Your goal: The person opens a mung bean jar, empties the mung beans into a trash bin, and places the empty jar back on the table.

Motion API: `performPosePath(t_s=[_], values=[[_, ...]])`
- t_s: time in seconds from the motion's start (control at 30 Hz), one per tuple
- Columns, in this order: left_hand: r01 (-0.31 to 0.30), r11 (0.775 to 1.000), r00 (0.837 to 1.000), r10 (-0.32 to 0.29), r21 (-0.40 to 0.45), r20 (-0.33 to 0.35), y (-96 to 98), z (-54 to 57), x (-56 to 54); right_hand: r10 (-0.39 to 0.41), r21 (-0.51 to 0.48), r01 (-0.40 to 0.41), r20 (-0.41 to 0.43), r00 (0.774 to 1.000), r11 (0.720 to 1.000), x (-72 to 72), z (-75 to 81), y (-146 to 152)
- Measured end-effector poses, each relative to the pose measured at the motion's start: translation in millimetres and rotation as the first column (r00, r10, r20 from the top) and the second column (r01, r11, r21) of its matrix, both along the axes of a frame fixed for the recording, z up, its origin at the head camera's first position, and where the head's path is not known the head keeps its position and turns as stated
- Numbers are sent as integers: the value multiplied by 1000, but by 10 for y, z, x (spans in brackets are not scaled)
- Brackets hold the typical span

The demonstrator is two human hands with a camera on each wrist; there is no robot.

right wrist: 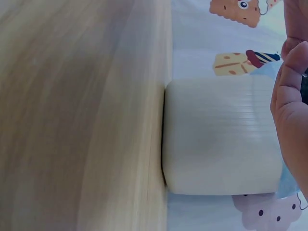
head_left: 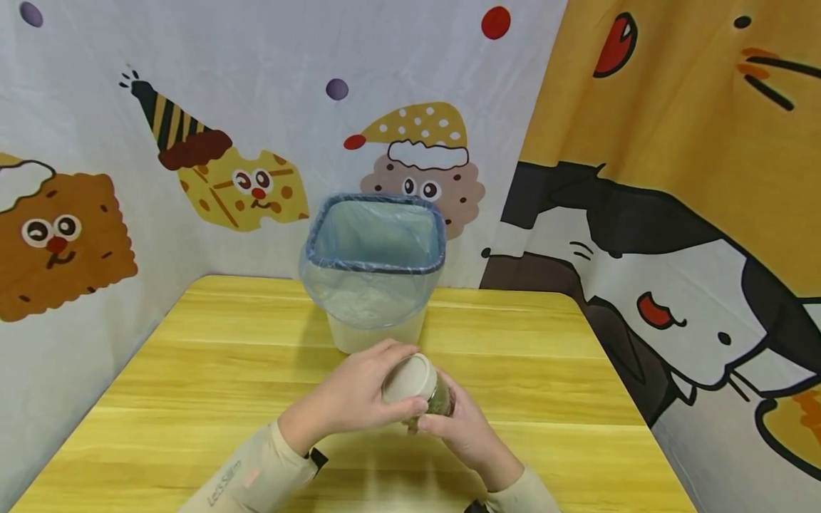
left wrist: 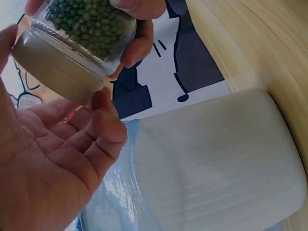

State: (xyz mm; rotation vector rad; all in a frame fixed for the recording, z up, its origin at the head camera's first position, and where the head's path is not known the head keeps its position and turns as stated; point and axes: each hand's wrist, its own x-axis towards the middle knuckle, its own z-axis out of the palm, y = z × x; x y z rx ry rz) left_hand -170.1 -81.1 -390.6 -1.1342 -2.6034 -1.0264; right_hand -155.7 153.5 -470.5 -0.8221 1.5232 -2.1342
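Observation:
A clear jar (head_left: pixel 440 401) full of small green beans is held low over the table, in front of the bin. My left hand (head_left: pixel 351 399) grips its pale lid (head_left: pixel 410 377) from the left, thumb on the near side. The jar's clear body is in my right hand (head_left: pixel 471 433), with fingers and thumb around it. In the left wrist view the beans (left wrist: pixel 91 29) show through the wall, and the lid (left wrist: pixel 57 70) is on the jar's mouth. The right wrist view shows only part of the right hand (right wrist: pixel 294 113); the jar is mostly out of frame there.
A cream bin (head_left: pixel 378 336) stands upright toward the back of the wooden table (head_left: pixel 192 385). A translucent bluish bag (head_left: pixel 359 296) lines it and folds over its rim. Cartoon-printed cloth (head_left: pixel 256 64) hangs behind the table and along its sides.

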Motion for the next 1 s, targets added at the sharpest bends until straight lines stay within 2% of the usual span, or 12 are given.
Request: performPosePath(t_s=[0.1, 0.3, 0.4, 0.53, 0.77, 0.87, 1.0], values=[[14, 1000, 1000, -14, 12, -23, -32, 7, 12, 18, -14, -18, -11, 1000, 1000, -11, 0, 10], [117, 991, 992, -114, 61, -54, -91, 46, -4, 27, -30, -28, -25, 999, 999, -27, 1, 30], [141, 988, 989, -138, 58, -52, -102, 48, -14, 21, -26, -21, -23, 1000, 999, -28, -11, 29], [147, 988, 989, -145, 54, -27, -112, 47, -11, 3, 0, -3, -17, 1000, 1000, -18, -26, 31], [127, 990, 992, -127, 66, 4, -99, 22, -32, -154, 79, 152, 16, 988, 985, 35, -14, 3], [116, 991, 993, -117, 72, 14, -99, 15, -33, -159, 84, 158, 5, 987, 984, 42, -7, -7], [103, 994, 995, -103, 46, -13, -111, 15, -24, -141, 68, 141, -2, 990, 988, 43, 3, -7]])
